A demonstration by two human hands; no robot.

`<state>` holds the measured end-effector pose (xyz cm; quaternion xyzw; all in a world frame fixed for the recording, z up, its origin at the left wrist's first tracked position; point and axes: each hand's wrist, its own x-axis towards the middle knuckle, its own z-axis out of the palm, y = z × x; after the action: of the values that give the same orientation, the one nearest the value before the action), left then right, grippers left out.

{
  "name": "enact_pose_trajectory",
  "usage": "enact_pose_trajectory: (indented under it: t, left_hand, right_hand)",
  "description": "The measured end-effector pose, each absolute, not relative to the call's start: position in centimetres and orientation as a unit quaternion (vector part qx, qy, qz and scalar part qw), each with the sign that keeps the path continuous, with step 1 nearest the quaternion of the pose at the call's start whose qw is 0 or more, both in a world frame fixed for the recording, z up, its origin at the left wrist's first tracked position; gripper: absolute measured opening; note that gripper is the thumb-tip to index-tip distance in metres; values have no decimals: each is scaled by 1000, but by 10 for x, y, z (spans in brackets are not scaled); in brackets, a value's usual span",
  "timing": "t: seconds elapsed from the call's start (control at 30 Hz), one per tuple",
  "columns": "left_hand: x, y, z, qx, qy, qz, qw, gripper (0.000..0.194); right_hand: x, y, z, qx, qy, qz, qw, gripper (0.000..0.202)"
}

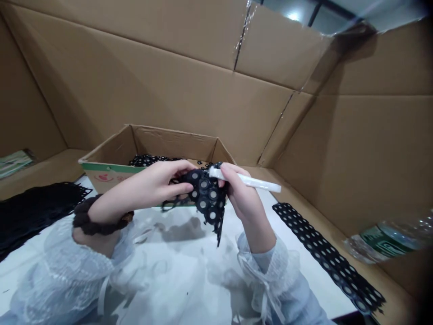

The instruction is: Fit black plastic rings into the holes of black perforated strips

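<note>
My left hand (169, 183) is closed on the left edge of a piece of black fabric with round pale dots (208, 196), which hangs down to a ragged point. My right hand (241, 192) grips a slim white-handled tool (257, 183) whose tip meets the fabric's upper edge; its working end is too small to make out. Some right-hand fingers lie behind the fabric and are partly hidden. The fabric is held up over the white table (189, 280), in front of an open cardboard box.
The cardboard box (104, 178) holds more dotted black fabric (149, 159). A dotted black strip (324, 253) lies at the right, a dark fabric pile (37, 210) at the left. A plastic bottle (389, 239) lies far right. Tall cardboard walls (162, 85) surround the table.
</note>
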<state>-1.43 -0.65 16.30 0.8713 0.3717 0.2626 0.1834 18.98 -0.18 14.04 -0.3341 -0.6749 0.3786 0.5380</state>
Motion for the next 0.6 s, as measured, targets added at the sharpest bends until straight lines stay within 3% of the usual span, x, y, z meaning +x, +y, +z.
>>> enact_pose_trajectory:
  t: [0.13, 0.2, 0.37, 0.6]
  left_hand:
    - [-15, -2, 160, 844, 420, 319, 95, 37]
    - [-16, 0, 160, 856, 410, 296, 106, 38]
    - [-18, -1, 164, 865, 387, 234, 216, 39]
    - [-17, -12, 168, 814, 383, 246, 361, 46]
  right_hand:
    - [192, -5, 145, -344, -749, 389, 411, 37]
    - [193, -7, 145, -354, -759, 399, 373, 37]
    - [193, -7, 144, -358, -731, 407, 415, 35]
    - [192, -6, 142, -360, -713, 407, 443, 34]
